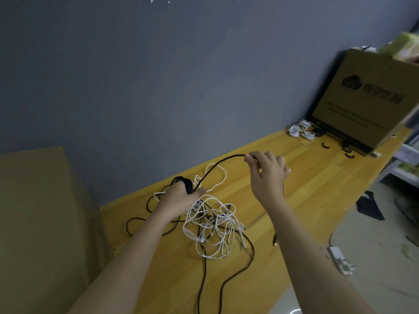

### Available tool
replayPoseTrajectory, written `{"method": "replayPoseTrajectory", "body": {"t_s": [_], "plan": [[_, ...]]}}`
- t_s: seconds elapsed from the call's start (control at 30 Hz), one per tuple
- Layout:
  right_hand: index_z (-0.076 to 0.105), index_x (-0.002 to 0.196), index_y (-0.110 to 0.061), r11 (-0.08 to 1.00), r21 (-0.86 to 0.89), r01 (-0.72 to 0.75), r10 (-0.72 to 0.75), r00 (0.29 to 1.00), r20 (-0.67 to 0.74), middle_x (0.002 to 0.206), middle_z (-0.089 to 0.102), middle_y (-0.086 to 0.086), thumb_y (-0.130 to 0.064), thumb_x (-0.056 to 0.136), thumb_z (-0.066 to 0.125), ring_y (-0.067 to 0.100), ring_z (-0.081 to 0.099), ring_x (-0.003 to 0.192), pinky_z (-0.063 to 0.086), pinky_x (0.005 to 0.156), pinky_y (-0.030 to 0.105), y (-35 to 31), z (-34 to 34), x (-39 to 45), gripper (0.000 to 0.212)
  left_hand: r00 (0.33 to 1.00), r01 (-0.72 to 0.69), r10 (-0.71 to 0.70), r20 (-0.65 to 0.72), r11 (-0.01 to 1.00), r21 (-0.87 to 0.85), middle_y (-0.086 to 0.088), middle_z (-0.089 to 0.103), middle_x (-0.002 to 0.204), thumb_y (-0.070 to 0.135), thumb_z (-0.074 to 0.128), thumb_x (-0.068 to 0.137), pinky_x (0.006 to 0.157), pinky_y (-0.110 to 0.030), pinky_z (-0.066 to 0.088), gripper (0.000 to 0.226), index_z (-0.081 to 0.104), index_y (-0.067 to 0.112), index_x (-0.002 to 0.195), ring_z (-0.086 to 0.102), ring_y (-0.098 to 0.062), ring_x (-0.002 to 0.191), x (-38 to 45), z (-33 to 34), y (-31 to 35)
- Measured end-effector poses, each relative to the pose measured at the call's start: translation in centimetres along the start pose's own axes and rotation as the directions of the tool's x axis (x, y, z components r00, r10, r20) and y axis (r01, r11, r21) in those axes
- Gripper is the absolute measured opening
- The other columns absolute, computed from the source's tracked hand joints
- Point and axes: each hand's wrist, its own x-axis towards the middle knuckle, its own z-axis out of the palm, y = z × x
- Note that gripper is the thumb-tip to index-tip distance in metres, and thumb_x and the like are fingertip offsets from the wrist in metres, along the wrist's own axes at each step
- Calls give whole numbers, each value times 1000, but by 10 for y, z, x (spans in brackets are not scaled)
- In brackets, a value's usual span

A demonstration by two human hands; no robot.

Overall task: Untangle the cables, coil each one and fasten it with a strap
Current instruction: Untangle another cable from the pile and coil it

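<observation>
A tangle of white cables (213, 232) and black cable lies on the wooden table (306, 191). My left hand (181, 196) grips a small coil of black cable (184, 182) wound around its fingers. From that coil a black cable (217, 165) runs up and right to my right hand (267, 171), which pinches it between thumb and fingers above the table. More black cable (229, 275) trails off the table's near edge.
Several coiled white cables (300, 131) and black straps (325, 146) lie at the far end by a cardboard box (362, 98). A brown cardboard sheet (40, 223) stands on the left. A grey wall lies behind; a white power strip (337, 257) is on the floor.
</observation>
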Motion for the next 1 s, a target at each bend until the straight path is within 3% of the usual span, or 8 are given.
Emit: {"method": "replayPoseTrajectory", "body": {"t_s": [0.13,0.27,0.4,0.5,0.6,0.8,0.93,1.0], "plan": [[69,99,-20,990,125,-59,68,995,-70,83,51,-10,-43,95,46,17,37,90,18,76,32,5,9,-1,33,916,80,41,399,956,-283,12,35,47,37,57,94,40,-18,26,29,46,17,76,32,-6,37,-8,-4,9],[65,108,-22,978,32,-204,195,963,186,96,62,-3,-49,97,37,21,45,95,26,79,35,19,29,-6,41,798,178,247,550,774,-607,7,30,43,27,56,90,36,-17,23,24,57,13,70,22,-6,33,-15,-11,18],[64,118,-17,998,-59,-15,45,834,550,94,64,5,-50,99,32,20,59,81,51,71,35,32,50,-40,49,836,216,310,453,573,-791,9,27,38,27,55,86,34,-15,24,25,59,13,65,20,-5,29,-15,-15,20],[65,109,-23,979,112,-171,60,765,641,72,59,-6,-50,99,33,10,54,56,40,51,25,34,58,-71,43,923,173,227,310,474,-863,9,26,37,33,55,84,33,-17,20,27,58,14,66,19,-4,28,-9,-14,17],[61,101,-24,966,166,-201,49,766,641,67,58,-5,-45,101,36,7,54,59,36,56,32,36,64,-97,33,980,74,141,138,389,-918,8,30,40,42,52,85,33,-16,23,31,53,14,73,21,-4,29,-2,-11,16],[53,114,-22,983,154,-100,-34,726,686,86,64,2,-42,102,32,25,58,80,47,71,40,29,64,-126,31,986,-167,132,-105,661,-732,9,44,53,71,49,78,53,-18,40,47,46,25,69,40,-8,45,-1,-4,11],[39,135,-23,982,160,97,-181,715,675,105,64,5,-35,102,37,28,60,87,45,68,37,15,64,-133,35,966,-257,235,-104,864,-433,11,49,57,58,37,94,67,-24,41,44,43,18,78,48,-7,58,-4,6,11],[41,128,-26,974,227,15,-157,769,620,96,64,0,-29,101,41,17,57,73,38,60,33,12,62,-136,27,958,-286,268,-99,911,-298,5,50,61,50,37,98,65,-34,44,42,44,14,79,48,-11,58,-5,7,9]]}}
